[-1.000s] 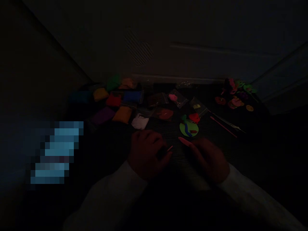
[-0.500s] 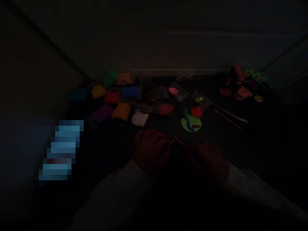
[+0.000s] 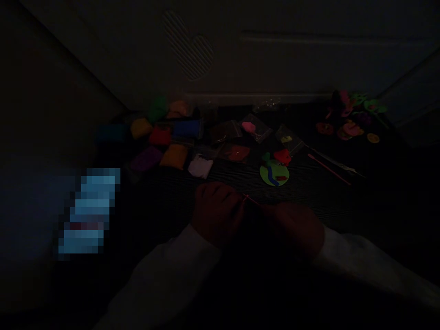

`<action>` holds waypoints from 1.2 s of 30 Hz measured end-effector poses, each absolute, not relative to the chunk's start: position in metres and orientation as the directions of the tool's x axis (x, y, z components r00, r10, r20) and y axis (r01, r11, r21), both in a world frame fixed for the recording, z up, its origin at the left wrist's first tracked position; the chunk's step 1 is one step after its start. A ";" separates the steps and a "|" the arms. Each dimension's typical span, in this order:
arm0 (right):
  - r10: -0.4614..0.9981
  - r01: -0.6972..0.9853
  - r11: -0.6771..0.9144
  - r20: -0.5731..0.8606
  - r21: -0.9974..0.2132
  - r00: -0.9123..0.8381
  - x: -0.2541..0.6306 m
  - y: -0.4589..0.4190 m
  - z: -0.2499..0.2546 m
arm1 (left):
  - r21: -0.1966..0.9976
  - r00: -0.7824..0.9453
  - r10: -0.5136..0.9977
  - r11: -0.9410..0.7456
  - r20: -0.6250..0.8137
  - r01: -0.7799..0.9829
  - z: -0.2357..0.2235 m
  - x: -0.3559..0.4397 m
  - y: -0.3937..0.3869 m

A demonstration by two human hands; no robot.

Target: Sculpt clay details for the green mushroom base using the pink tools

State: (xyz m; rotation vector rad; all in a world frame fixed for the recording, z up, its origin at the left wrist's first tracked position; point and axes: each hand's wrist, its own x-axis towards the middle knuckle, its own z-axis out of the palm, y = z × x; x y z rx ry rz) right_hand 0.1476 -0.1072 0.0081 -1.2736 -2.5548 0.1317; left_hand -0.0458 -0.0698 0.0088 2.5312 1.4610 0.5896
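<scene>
Although the feed reaches me very dark, I can make out a thin pink strip (image 3: 251,200) spanning the small gap between the hands. The left hand (image 3: 218,213) is curled around one end of it and the right hand (image 3: 295,228) closes on the other, so the two sit close together, both on the strip, though the right hand's grip is deep in shadow. White sleeves (image 3: 165,284) run back from both wrists.

Just past the hands at 12 o'clock, I see a green disc (image 3: 274,174) topped with blue and red clay, with a red lump (image 3: 283,157) at its upper edge. A pink stick (image 3: 328,168) and a slim metal tool (image 3: 338,162) lie close together at 2 o'clock. Further out at 1 o'clock is a cluster of clay shapes (image 3: 349,121), with a yellow disc (image 3: 373,138) just beside it.

Two plastic bags, one with pink clay (image 3: 253,130) and one with red (image 3: 237,153), lie at 12 o'clock. Clay packs, white (image 3: 200,166), orange (image 3: 173,156), purple (image 3: 144,159), blue (image 3: 186,129) and red (image 3: 160,135), crowd 11 o'clock. All of this rests on a dark ribbed mat (image 3: 309,195). A pixelated blue patch (image 3: 91,211) at 9 o'clock is unreadable.
</scene>
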 end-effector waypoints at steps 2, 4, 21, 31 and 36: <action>0.788 0.762 0.613 0.213 -0.206 -0.577 0.148 -0.108 0.009 | 0.328 0.444 0.858 -0.510 0.259 0.795 0.009 -0.045 -0.070; 0.784 0.760 0.618 0.221 -0.199 -0.580 0.148 -0.108 0.009 | 0.327 0.446 0.857 -0.512 0.258 0.794 0.008 -0.045 -0.070; 0.778 0.759 0.625 0.216 -0.183 -0.590 0.148 -0.108 0.006 | 0.345 0.442 0.858 -0.510 0.261 0.788 0.008 -0.046 -0.069; 0.755 0.746 0.648 0.255 -0.151 -0.604 0.146 -0.105 0.006 | 0.330 0.460 0.840 -0.538 0.288 0.776 0.005 -0.046 -0.068; 0.754 0.737 0.653 0.244 -0.176 -0.610 0.145 -0.105 0.007 | 0.322 0.467 0.841 -0.538 0.273 0.779 0.006 -0.046 -0.068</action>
